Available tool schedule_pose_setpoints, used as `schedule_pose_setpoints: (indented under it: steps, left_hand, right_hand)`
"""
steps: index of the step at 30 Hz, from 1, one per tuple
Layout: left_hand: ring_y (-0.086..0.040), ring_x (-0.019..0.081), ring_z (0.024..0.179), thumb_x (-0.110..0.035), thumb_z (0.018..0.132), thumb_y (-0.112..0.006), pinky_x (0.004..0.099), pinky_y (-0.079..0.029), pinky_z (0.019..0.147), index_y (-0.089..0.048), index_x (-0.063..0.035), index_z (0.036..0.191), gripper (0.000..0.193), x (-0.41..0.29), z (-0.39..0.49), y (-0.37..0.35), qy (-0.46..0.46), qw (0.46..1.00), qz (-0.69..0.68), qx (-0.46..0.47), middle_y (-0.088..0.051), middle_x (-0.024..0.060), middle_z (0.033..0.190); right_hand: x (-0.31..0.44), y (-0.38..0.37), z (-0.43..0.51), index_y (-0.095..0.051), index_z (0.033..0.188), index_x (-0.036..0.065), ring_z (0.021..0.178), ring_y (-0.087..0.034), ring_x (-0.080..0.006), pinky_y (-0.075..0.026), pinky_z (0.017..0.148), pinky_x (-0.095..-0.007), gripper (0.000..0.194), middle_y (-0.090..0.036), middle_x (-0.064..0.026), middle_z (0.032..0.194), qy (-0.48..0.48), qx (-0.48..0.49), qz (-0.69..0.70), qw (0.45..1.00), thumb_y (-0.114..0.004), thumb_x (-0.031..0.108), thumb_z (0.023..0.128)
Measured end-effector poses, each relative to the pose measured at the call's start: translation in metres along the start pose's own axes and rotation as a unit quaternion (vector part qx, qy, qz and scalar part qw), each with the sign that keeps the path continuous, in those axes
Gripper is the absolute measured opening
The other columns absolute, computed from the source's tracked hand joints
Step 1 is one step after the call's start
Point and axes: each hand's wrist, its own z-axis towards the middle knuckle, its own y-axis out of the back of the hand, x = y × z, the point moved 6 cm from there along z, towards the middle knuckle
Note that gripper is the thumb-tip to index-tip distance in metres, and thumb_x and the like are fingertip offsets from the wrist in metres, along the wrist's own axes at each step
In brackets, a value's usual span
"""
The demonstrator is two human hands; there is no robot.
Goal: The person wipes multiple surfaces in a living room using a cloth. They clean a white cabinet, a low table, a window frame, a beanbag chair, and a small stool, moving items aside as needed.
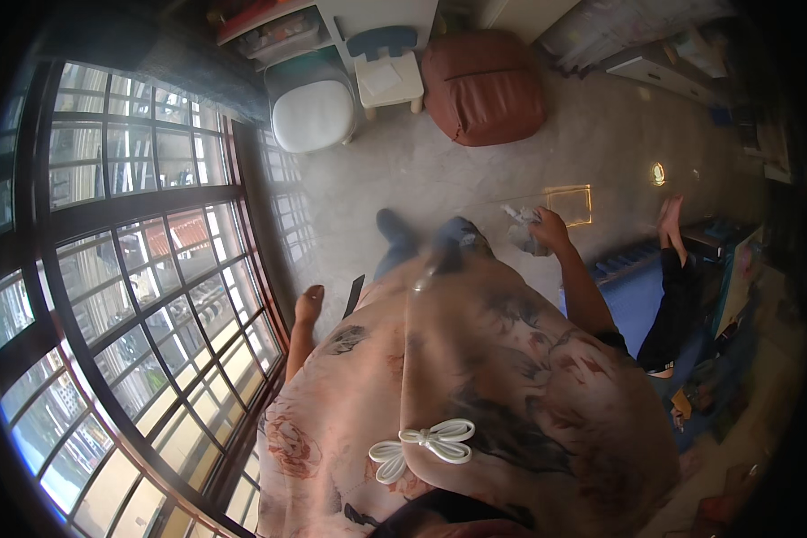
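Observation:
My right hand (pixel 550 228) holds a crumpled grey cloth (pixel 530 239), out to the right over the floor. My left hand (pixel 309 304) hangs low at my left side, close to the window frame. Its fingers are mostly hidden from above, and no held thing shows. A narrow dark strip (pixel 354 296) sticks out beside my left hip; what it belongs to is unclear. Floral clothing (pixel 437 350) with a white knotted fastener (pixel 437 440) covers my front. Below it my feet, in dark footwear (pixel 394 227), are on the grey floor (pixel 457 181).
A barred window (pixel 155 269) lines the left side. Ahead stand a white-seated chair (pixel 313 116), a small chair (pixel 389 79) with paper on it, and a brown leather pouf (pixel 484 87). To the right, another person's legs (pixel 666 296) rest by a blue mat (pixel 622 286).

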Motion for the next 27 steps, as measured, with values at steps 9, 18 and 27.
schedule_pose_setpoints:
  steps: [9,18,27]
  left_hand:
    - [-0.064,0.0157,0.086,-0.023,0.095,-0.057,0.0280,-0.051,0.076,-0.063,0.0017,0.115,0.032,-0.036,-0.014,0.008,0.150,0.913,-0.345,-0.161,-0.069,0.0105,0.100]
    - [-0.066,0.0178,0.076,-0.034,0.095,-0.057,0.0251,-0.044,0.056,-0.063,-0.0055,0.112,0.034,-0.135,-0.120,-0.271,0.278,0.760,-0.566,-0.159,-0.069,0.0084,0.099]
    - [-0.065,0.0188,0.086,-0.025,0.097,-0.055,0.0321,-0.050,0.076,-0.062,-0.0012,0.114,0.030,-0.260,-0.125,-0.434,0.182,0.899,-0.379,-0.125,-0.069,0.0112,0.103]
  right_hand:
    - [0.005,0.026,0.104,-0.064,0.097,0.006,0.091,-0.062,-0.0377,-0.050,0.079,-0.0450,0.034,-0.066,-0.0195,0.094,0.055,0.189,-0.168,0.966,-0.065,0.030,0.072]
    - [0.027,0.150,0.330,-0.067,0.100,0.004,0.096,-0.065,-0.0337,-0.050,0.081,-0.0406,0.035,-0.068,-0.0188,0.102,0.110,0.268,-0.273,0.917,-0.065,0.027,0.074]
    - [0.109,0.161,0.355,-0.068,0.101,0.007,0.100,-0.063,-0.0325,-0.049,0.084,-0.0405,0.037,-0.067,-0.0177,0.105,0.198,0.298,-0.377,0.854,-0.063,0.031,0.074]
